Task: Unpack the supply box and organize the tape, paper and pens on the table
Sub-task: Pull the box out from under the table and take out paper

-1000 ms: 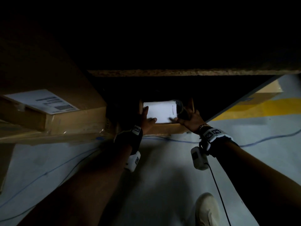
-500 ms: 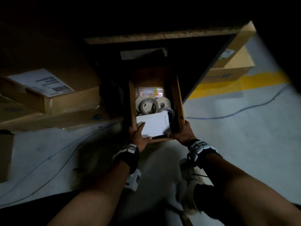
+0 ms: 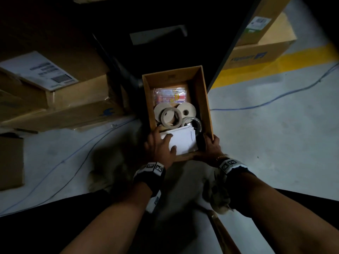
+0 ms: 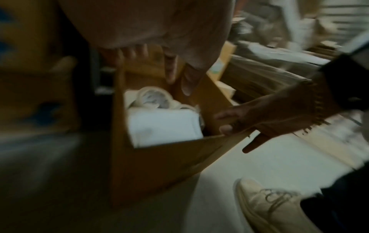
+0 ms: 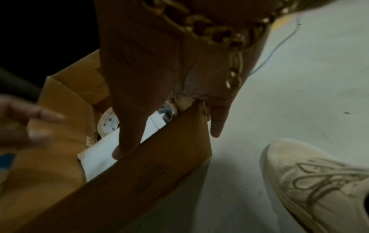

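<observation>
On the far left I noted stacked cardboard cartons (image 3: pixel 60 92), one bearing a white shipping label (image 3: pixel 39 70), resting on the pale floor (image 3: pixel 266 153) with a blue cable (image 3: pixel 60 162) running past them. At centre, the open supply box (image 3: pixel 206 99) was held between my two hands, its far end under the dark edge of a table (image 3: pixel 229 52). My left hand (image 3: pixel 161 146) lay over the near left part of the box with fingers spread and fairly straight, resting on the white paper (image 3: pixel 185 142) stacked at the near end; I could not tell whether the thumb gripped the wall. Beyond the paper sat several tape rolls (image 3: pixel 171 117), beige and one clear, touching one another, and behind those, against the far wall, a clear pack of pens (image 3: pixel 170 96) with colourful print. My right hand (image 3: pixel 212 146) gripped the near right corner of the box, thumb inside the wall and fingers outside, as the right wrist view confirmed (image 5: pixel 151 82); a gold chain bracelet (image 5: pixel 231 52) hung at that wrist. Further right lay a light shoe (image 5: pixel 319 181), a yellow floor stripe (image 3: pixel 275 61) and another carton (image 3: pixel 266 39).
</observation>
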